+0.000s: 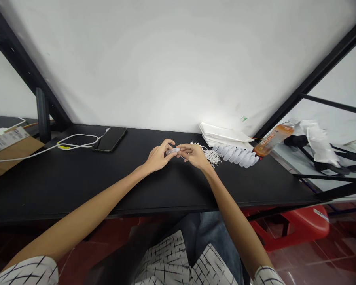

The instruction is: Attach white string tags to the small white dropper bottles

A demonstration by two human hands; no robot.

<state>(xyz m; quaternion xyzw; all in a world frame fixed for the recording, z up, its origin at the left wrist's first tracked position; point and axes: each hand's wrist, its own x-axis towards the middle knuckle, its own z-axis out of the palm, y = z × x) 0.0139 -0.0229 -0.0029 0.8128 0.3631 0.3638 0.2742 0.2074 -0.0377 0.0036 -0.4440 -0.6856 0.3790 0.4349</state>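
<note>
A small translucent white plastic tube (172, 151) is held above the black tabletop, tilted slightly. My left hand (159, 156) pinches its body between thumb and fingers. My right hand (195, 155) has its fingertips closed at the tube's right end, where a white part like a cap shows; a thin white loop hangs below these fingers. Just beyond my right hand lies a tangled pile of thin white strings (213, 156), partly hidden by that hand. To its right, several translucent white plastic pieces (235, 154) lie side by side in a row.
A stack of white sheets or envelopes (224, 135) rests against the wall. An orange drink bottle (274, 138) lies tilted at the right end. On the left are a black phone (110, 139), a white cable (77, 136) and a brown cardboard package (14, 148). Black metal frames flank the table (77, 186).
</note>
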